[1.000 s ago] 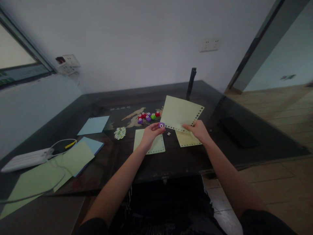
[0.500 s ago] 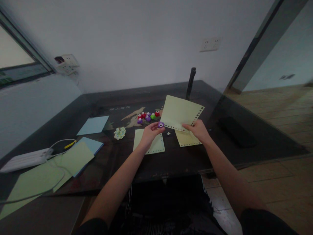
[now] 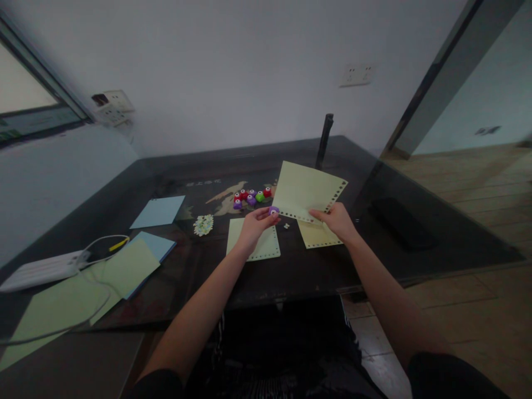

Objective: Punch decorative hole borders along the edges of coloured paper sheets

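Note:
My left hand (image 3: pixel 254 226) is closed on a small purple craft punch (image 3: pixel 273 210), its thumb partly over the white-ringed front. The punch sits at the lower left corner of a pale yellow-green sheet of paper (image 3: pixel 306 191). That sheet is raised off the table, pinched along its lower edge by my right hand (image 3: pixel 336 220); small shaped holes run along its bottom and right edges. Beneath my left hand lies another pale sheet (image 3: pixel 266 248) with punched edges, and a yellowish punched sheet (image 3: pixel 316 237) lies under my right. Tiny cut-outs (image 3: pixel 286 226) rest between them.
Several red, purple and green punches (image 3: pixel 251 198) stand behind my left hand. A heap of paper cut-outs (image 3: pixel 203 225) lies to the left, with blue paper (image 3: pixel 158 212), green sheets (image 3: pixel 70 299) and a white power strip (image 3: pixel 45 270) with cable. A dark object (image 3: pixel 401 224) lies right.
My left thumb has shifted onto the front of the purple punch, covering more of its white ring. The sheet and my right hand stay nearly in place.

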`<state>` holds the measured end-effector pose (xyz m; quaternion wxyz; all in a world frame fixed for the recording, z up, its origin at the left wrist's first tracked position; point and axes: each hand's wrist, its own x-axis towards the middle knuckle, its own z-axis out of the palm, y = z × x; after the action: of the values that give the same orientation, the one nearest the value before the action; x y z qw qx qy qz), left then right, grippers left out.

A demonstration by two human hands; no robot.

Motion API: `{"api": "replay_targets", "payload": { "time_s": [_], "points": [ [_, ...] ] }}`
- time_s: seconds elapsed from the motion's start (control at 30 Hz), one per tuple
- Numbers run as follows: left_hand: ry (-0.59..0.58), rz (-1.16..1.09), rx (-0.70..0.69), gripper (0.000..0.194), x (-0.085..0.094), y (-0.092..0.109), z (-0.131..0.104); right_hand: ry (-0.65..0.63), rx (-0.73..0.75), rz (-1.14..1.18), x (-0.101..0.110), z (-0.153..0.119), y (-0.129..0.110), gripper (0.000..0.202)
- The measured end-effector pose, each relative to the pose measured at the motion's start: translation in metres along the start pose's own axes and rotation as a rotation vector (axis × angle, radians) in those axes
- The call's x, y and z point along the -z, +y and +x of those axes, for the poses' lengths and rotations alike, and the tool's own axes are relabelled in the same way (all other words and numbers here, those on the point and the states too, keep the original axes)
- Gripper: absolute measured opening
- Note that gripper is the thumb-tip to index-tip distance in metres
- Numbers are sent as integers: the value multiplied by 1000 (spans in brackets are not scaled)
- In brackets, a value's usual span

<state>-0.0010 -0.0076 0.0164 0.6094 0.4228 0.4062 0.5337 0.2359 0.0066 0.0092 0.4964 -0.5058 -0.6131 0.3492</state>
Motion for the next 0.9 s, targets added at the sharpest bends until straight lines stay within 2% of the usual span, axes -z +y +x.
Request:
{"api": "replay_targets", "payload": {
  "time_s": [0.9],
  "points": [
    [-16, 14, 3, 40, 2, -2, 1, -29, 22, -35, 1, -2, -4, 32]
  ]
}}
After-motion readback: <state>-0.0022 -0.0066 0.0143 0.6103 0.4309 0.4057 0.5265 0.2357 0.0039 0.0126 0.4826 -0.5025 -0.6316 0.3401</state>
